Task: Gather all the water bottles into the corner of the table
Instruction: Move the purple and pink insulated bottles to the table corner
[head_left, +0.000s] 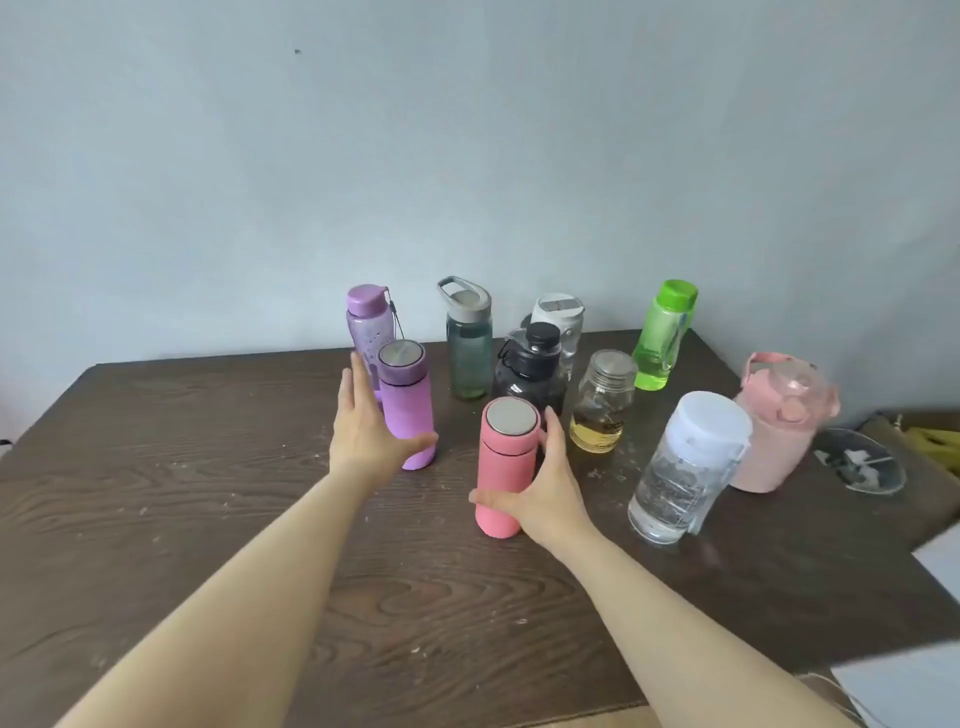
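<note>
Several water bottles stand at the far right of the dark wooden table (208, 493). My right hand (545, 493) is wrapped around a pink flask (501, 467) with a steel lid, thumb low on its front. My left hand (363, 431) is spread open against the left side of a lilac flask (410, 410), thumb across its base. Behind them are a translucent purple bottle (363, 322), a grey-green bottle (469, 353), a black bottle (532, 369), a white-capped bottle (558, 312) and a green bottle (662, 338).
To the right stand a glass jar with yellow liquid (602, 405), a clear bottle with a white lid (685, 467) and a pale pink jug (779, 431). Past the table's right edge lie a glass dish (857, 462) and white sheets (909, 691). A wall rises behind.
</note>
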